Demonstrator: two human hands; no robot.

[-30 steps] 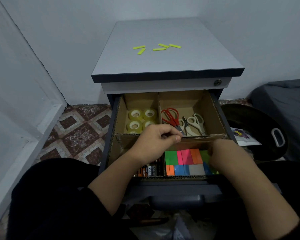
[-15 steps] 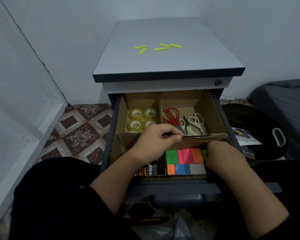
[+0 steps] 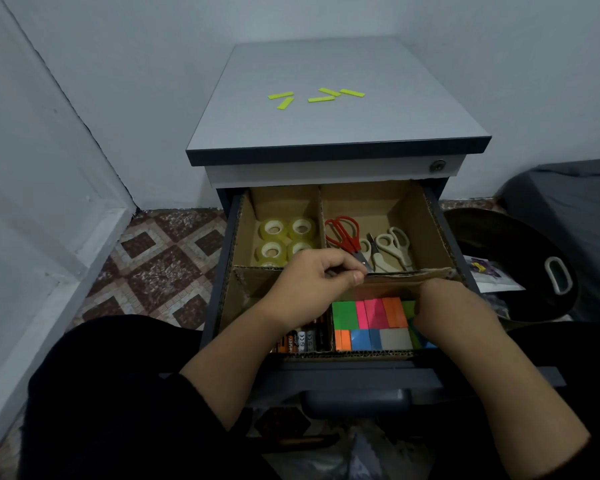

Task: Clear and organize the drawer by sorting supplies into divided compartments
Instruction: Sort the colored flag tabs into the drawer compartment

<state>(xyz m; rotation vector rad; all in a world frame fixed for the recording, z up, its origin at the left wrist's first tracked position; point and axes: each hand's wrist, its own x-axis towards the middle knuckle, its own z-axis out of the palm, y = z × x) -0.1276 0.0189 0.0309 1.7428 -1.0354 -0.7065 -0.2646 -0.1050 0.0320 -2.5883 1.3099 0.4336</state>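
The open drawer (image 3: 222, 271) holds a cardboard divider (image 3: 409, 275) with four compartments. Tape rolls (image 3: 286, 237) fill the back left one. Red scissors (image 3: 343, 235) and white scissors (image 3: 390, 245) lie in the back right one. Batteries (image 3: 302, 341) sit front left, and coloured sticky-note pads (image 3: 369, 322) front right. My left hand (image 3: 312, 289) pinches the top edge of the cross divider. My right hand (image 3: 451, 313) reaches down into the front right compartment among the pads; its fingertips are hidden.
Several yellow-green strips (image 3: 317, 96) lie on the cabinet top (image 3: 343, 126). A dark basin (image 3: 520, 265) with a white handle stands on the floor to the right, beside a grey cushion (image 3: 575, 202). White walls and patterned floor tiles (image 3: 160, 265) are on the left.
My right hand has slid a little leftward and deeper into the front right compartment. My left hand keeps its pinch on the divider edge.
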